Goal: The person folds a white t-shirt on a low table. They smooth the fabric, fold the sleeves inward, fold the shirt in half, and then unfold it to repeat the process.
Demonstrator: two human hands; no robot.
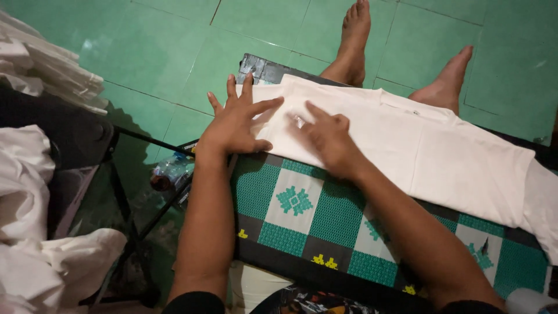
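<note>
While both palms press flat, left hand and right hand smooth the white shirt on the patterned cloth; fingers spread, gripping nothing; 1 fold looks made, more seemingly left.

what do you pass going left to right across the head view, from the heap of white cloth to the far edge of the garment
heap of white cloth → plastic bottle on the floor → left hand → right hand → white garment spread over the green patterned cloth
</note>
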